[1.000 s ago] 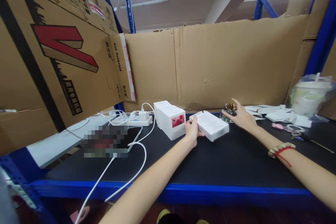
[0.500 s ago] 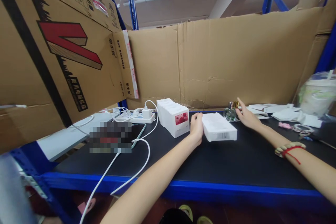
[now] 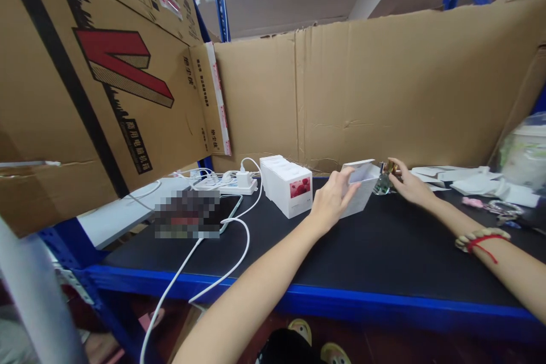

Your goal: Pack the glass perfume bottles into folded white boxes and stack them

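The left hand (image 3: 334, 198) is gripping a white box (image 3: 362, 185), fingers closed around its near end, tilting it up off the black shelf surface (image 3: 384, 250). The right hand (image 3: 408, 185) is curling its fingers around a small glass bottle (image 3: 385, 180) just behind the box.

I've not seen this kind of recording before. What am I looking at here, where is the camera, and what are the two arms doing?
There is no machine: a person works with bare hands, filmed by a camera worn on their head, looking forward and down. The left hand has a grip on a small white cardboard box, tipped up on the black shelf surface. The right hand, its wrist wearing a beaded bracelet with red string, touches a small glass bottle with a gold cap. Nearby stand a row of white boxes with a red picture, a white power strip with cables and loose white papers. Brown cardboard walls surround it.
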Available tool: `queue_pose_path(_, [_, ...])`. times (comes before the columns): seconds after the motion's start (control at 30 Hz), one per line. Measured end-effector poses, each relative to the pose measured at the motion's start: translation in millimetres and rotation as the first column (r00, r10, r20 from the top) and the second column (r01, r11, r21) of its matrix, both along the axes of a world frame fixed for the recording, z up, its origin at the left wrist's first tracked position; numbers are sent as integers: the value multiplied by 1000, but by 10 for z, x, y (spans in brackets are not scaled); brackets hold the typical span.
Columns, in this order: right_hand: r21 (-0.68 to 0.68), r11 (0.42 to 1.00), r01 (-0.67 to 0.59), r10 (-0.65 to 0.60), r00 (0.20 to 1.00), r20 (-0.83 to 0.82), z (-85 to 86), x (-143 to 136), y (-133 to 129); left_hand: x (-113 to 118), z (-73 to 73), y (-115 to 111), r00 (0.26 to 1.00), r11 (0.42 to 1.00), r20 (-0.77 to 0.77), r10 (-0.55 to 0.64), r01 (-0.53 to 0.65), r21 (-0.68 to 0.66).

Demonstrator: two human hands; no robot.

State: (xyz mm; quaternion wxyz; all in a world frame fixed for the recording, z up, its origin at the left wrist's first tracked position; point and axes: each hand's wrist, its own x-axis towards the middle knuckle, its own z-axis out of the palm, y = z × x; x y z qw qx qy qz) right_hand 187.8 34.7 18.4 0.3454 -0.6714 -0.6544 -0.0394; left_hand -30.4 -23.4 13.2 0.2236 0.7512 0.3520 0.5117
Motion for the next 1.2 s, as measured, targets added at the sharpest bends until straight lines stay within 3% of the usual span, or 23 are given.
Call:
queue_pose_path(0.17, [-38,999,21,-22,1000,-13,7,-5,-34,11,15,27,996,995,90,24,-15,-101])
queue_pose_path(0.33, [72,997,3,3,996,-92,-58,56,36,1,10,61,986,983,154,63,-34,-183])
queue_pose_path(0.53, [94,995,27,-9,983,-185,-79,56,58,-5,-3,75,976,972,205,76,-26,-235])
queue_pose_path(0.73, [103,986,133,-107,968,-229,67,-101,-170,9,12,61,970,967,222,102,-44,-252])
queue_pose_path(0.83, [244,955,167,-97,957,-273,186,-242,-296,18,6,73,960,962,260,103,-30,-271])
queue_pose_path(0.93, [511,858,60,64,973,-222,269,-384,-362,31,-2,90,972,963,210,106,-48,-263])
queue_pose_path(1.03, [682,684,-260,282,956,81,275,-498,-378,45,2,90,978,963,156,139,-97,-250])
queue_pose_path(1.1, [678,542,-496,369,866,338,244,-556,-379,50,5,83,973,962,172,153,-107,-252])
queue_pose_path(1.2, [601,361,-713,352,701,620,183,-618,-388,43,-2,82,963,962,228,142,-79,-262])
